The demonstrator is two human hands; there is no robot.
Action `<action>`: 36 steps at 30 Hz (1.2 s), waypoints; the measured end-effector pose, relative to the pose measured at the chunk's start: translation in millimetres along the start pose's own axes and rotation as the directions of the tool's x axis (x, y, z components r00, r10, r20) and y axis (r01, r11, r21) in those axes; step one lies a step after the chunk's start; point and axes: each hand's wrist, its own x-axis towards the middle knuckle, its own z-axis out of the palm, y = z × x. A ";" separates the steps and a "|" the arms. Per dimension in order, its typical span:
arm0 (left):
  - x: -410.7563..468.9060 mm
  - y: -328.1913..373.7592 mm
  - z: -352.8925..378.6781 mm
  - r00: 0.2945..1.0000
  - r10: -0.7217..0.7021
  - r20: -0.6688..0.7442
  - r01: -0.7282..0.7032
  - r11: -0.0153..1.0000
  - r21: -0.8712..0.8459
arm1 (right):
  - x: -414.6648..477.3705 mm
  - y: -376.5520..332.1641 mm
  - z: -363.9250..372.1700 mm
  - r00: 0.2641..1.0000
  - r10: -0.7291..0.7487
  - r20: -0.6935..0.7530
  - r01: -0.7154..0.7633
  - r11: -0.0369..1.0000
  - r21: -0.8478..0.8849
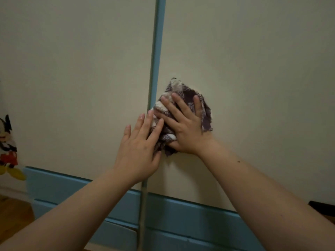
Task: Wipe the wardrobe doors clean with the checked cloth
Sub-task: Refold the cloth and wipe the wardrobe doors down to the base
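Note:
The checked cloth (183, 98), dark purple and cream, is bunched flat against the right wardrobe door (253, 78), just right of the blue strip between the doors. My right hand (184, 127) presses on it with straight, spread fingers. My left hand (139, 147) lies flat beside it over the seam, its fingertips on the cloth's left edge and its palm on the left wardrobe door (76, 78). Both doors are pale cream panels. Much of the cloth is hidden under my hands.
A blue vertical strip (158, 42) divides the doors, and a blue base rail (181, 214) runs below them. A cartoon mouse figure (7, 147) shows at the far left. Wooden floor (14, 211) lies at the lower left.

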 end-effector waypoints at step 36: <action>55.4 50.4 -21.4 0.987 0.048 -0.151 -0.079 0.976 -0.204 | -53.9 87.4 -79.9 0.622 0.778 -0.093 -0.778 0.600 -0.186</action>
